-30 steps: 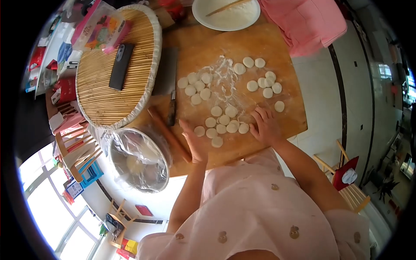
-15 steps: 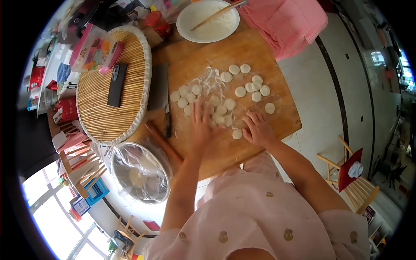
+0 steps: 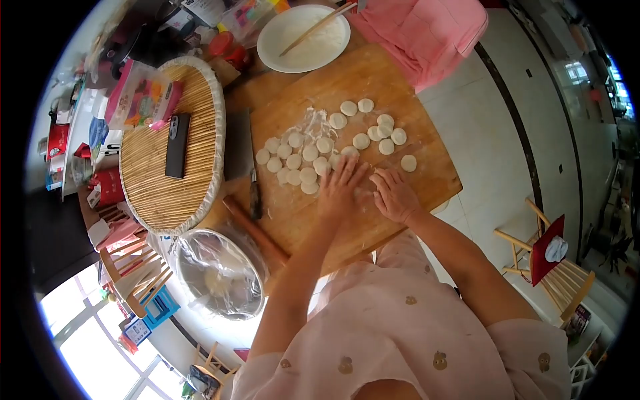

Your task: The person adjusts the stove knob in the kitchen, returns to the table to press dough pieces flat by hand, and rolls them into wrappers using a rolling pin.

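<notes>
My left hand [image 3: 340,191] lies flat over the wooden board with its fingers spread, the fingertips on small round dough pieces [image 3: 335,160]. Part of that cluster is hidden beneath them. My right hand [image 3: 398,197] rests on the board just to the right, fingers loosely bent and thumb apart, with no dough visible in it. To the left of my left hand sit several floury dough discs [image 3: 293,161]. More discs [image 3: 386,146] lie beyond my right hand, and a single one [image 3: 409,163] sits close to its right.
A rolling pin [image 3: 255,230], a knife [image 3: 255,197] and a plastic-covered metal bowl [image 3: 257,308] are on the left. A round woven tray [image 3: 143,193] carries a dark phone [image 3: 176,147]. At the back stands a white bowl [image 3: 265,40] of flour with chopsticks [image 3: 319,28].
My left hand has shifted right across the dough pieces, uncovering the left cluster. The disc beside my right thumb is no longer visible. My right hand stays in nearly the same place.
</notes>
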